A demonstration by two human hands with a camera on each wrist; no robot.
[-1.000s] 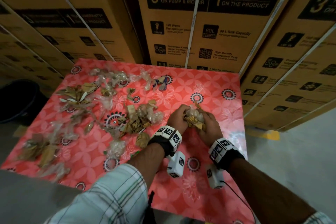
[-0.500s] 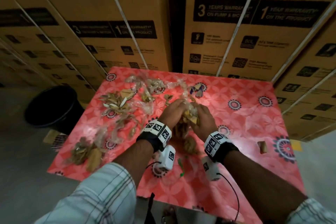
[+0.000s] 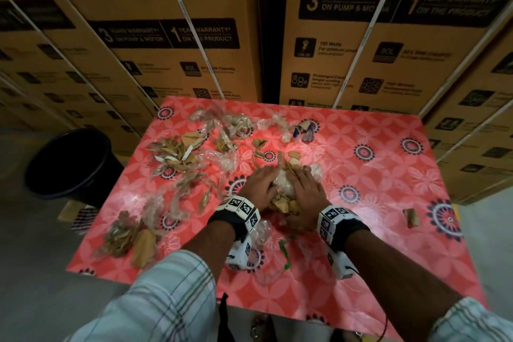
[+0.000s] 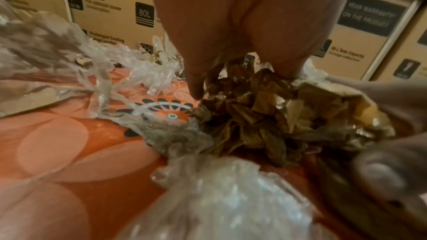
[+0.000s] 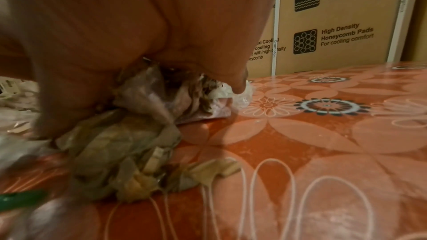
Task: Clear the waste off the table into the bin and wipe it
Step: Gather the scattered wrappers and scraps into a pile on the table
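Note:
Crumpled brown paper and clear plastic waste litters the red flowered table (image 3: 388,244). Both hands sit at the table's middle, cupped round one waste pile (image 3: 286,197). My left hand (image 3: 262,183) closes on it from the left and my right hand (image 3: 305,189) from the right. In the left wrist view my left hand (image 4: 242,81) has its fingers curved down into the brown pile (image 4: 254,116). From the right wrist my right hand (image 5: 143,98) arches over the pile (image 5: 120,152), which is under the palm. The black bin (image 3: 69,164) stands on the floor, left of the table.
More waste lies at the left (image 3: 177,153), the near-left corner (image 3: 127,236) and the back (image 3: 236,122). A lone brown scrap (image 3: 411,218) lies at the right, a green strip (image 3: 284,254) near my wrists. Stacked cartons (image 3: 361,50) wall the far side.
Both hands, holding a wad of waste between them, moved left from the table's right part and came down onto the heap in the middle. The view swung to show the bin.

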